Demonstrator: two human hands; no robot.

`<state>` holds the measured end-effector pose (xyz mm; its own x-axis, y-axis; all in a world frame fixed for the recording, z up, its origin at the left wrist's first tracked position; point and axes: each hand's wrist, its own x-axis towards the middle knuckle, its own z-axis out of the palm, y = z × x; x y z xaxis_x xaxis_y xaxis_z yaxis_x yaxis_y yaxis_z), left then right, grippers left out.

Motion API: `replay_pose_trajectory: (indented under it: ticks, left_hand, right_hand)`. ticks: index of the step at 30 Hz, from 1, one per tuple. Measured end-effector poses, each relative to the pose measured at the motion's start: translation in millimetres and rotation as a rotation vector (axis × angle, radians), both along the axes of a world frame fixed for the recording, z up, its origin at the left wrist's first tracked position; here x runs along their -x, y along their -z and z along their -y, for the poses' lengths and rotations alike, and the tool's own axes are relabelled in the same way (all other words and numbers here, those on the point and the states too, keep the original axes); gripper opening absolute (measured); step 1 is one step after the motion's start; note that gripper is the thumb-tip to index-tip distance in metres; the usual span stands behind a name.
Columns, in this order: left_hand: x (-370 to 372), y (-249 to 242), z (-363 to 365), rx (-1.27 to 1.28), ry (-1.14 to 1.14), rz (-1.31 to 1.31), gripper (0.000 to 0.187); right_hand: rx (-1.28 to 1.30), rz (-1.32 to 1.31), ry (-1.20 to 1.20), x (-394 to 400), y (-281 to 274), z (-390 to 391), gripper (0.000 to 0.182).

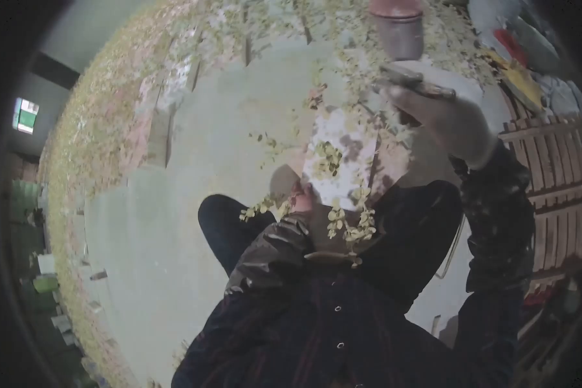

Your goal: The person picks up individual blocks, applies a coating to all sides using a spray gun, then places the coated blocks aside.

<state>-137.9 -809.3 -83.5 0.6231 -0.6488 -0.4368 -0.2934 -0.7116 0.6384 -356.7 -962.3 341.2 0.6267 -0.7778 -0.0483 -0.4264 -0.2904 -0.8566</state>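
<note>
Between the bent knees stands a box-like container [343, 145] with a brightly lit pale top. Leafy green sprigs [330, 157] lie over it, and a trailing leafy stem [359, 223] hangs across its near end. My left hand [301, 199] is at the container's left edge, its fingers closed against the side, with leaves close by. Raised at the upper right, my right hand [443, 119] is blurred, its fingers closed around a dark, narrow thing [410, 79] whose kind I cannot tell. Both sleeves are dark and shiny.
A dark bucket-like pot [398, 32] stands at the top. Slatted wooden crates [556, 194] are stacked on the right, below bags and a yellow item [520, 84]. Rows of leafy plants [110, 123] curve along the left and back of the pale floor [142, 246].
</note>
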Motion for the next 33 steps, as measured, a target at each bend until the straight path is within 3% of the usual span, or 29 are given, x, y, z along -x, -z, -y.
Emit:
replay_pose_trajectory:
  ticks: [2, 3, 6, 7, 8, 9, 11, 12, 15, 18, 23, 24, 25, 27, 28, 29, 30, 31, 32, 33]
  left_hand:
    - [-21, 106, -5, 0.481, -0.057, -0.362, 0.069]
    - [-16, 132, 13, 0.606, -0.069, -0.451, 0.071]
    - [-7, 128, 14, 0.583, 0.067, 0.499, 0.067]
    - [-3, 104, 17, 0.567, 0.092, 0.658, 0.067]
    - [4, 58, 22, -0.096, 0.499, 0.685, 0.061]
    - [5, 44, 24, -0.436, 0.688, 0.673, 0.06]
    - [-2, 82, 20, 0.099, 0.169, 0.06, 0.055]
    - [-2, 75, 17, 0.231, 0.032, -0.094, 0.054]
    - [8, -11, 10, 0.194, -0.096, -0.124, 0.05]
    - [12, -21, 11, 0.236, -0.139, -0.058, 0.049]
    - [9, -25, 12, 0.115, -0.069, -0.076, 0.055]
    - [8, -30, 12, 0.135, -0.058, -0.197, 0.054]
    - [-14, 27, 4, 0.22, -0.082, -0.281, 0.053]
    - [-32, 138, 16, 0.564, -0.183, -0.609, 0.049]
    - [-23, 82, 21, 0.374, 0.017, -0.414, 0.049]
    - [-16, 26, 23, -0.013, 0.393, -0.01, 0.052]
    - [-12, -14, 24, -0.208, 0.572, 0.197, 0.054]
    - [-7, -39, 21, -0.146, 0.378, 0.149, 0.04]
    - [-2, -63, 19, -0.085, 0.187, 0.102, 0.04]
    - [-11, -44, 20, -0.054, 0.095, 0.079, 0.046]
  right_hand:
    - [0.593, 0.045, -0.249, -8, -3, -15, 0.019]
    - [0.744, 0.059, -0.31, -11, -4, -20, 0.016]
    - [0.504, 0.088, -0.391, -22, -6, -32, 0.026]
    - [0.46, 0.095, -0.402, -25, -2, -33, 0.028]
    - [0.793, 0.066, -0.431, -28, 4, -33, 0.017]
    - [0.959, 0.051, -0.445, -29, 8, -33, 0.011]
    - [1.149, -0.038, -0.462, -30, 10, -31, 0.006]
    - [1.196, -0.061, -0.47, -32, 9, -33, 0.007]
    - [0.853, 0.07, -0.449, -40, 2, -44, 0.016]
    - [0.384, -0.043, -0.331, -41, 2, -54, 0.028]
    - [0.461, 0.035, -0.295, -42, 8, -47, 0.024]
    - [0.716, 0.103, -0.36, -40, 15, -41, 0.025]
    - [0.643, 0.132, -0.363, -33, 11, -41, 0.031]
    - [0.355, 0.257, -0.37, -18, 4, -39, 0.061]
    - [0.299, 0.269, -0.324, -13, -3, -42, 0.055]
    - [0.181, 0.296, -0.238, -11, -9, -47, 0.045]
    - [0.123, 0.31, -0.197, -7, -11, -48, 0.041]
    - [0.099, 0.35, -0.237, -1, -7, -47, 0.044]
    - [0.075, 0.39, -0.275, 6, -3, -47, 0.048]
    - [0.064, 0.411, -0.29, 10, -3, -48, 0.051]
